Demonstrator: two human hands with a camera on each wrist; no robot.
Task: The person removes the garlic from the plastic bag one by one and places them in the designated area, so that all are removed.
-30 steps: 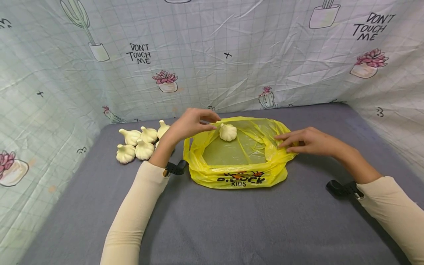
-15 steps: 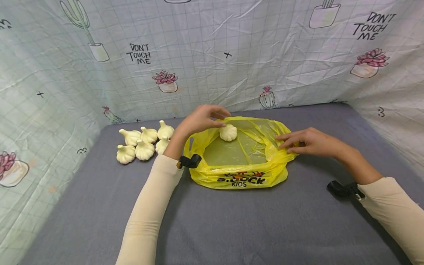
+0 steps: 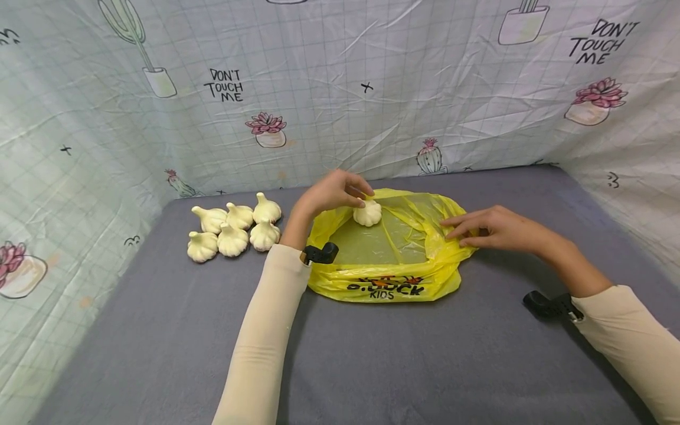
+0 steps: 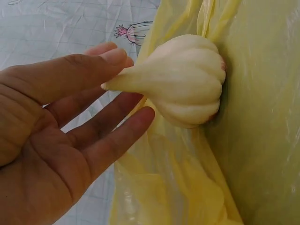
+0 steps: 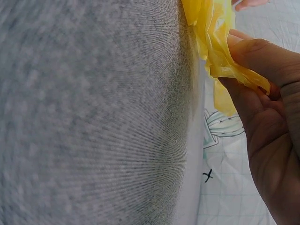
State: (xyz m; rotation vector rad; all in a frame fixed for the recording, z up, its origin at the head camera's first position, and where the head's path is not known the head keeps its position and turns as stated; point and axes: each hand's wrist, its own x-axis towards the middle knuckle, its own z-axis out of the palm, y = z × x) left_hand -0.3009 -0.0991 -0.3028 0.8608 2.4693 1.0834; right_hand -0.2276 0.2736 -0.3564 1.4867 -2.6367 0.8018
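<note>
A pale garlic bulb (image 3: 368, 213) lies inside the spread mouth of a yellow plastic bag (image 3: 390, 286), near its back left rim. My left hand (image 3: 337, 190) reaches over that rim. In the left wrist view, thumb and fingers close around the neck of the garlic bulb (image 4: 185, 79), with its round body pointing away from the palm. My right hand (image 3: 491, 227) holds the bag's right side. The right wrist view has a fold of the yellow plastic (image 5: 220, 56) pinched between thumb and fingers of the right hand (image 5: 267, 103).
Several more garlic bulbs (image 3: 232, 241) stand in two rows on the grey cloth (image 3: 404, 360), left of the bag. Behind rises a pale printed curtain (image 3: 329, 88). A black wrist camera (image 3: 321, 253) overhangs the bag's left edge.
My left hand has moved right, from the bag's left rim to the garlic bulb's neck, uncovering the loose bulbs on the left. The bulb, bag and right hand stay where they were.
</note>
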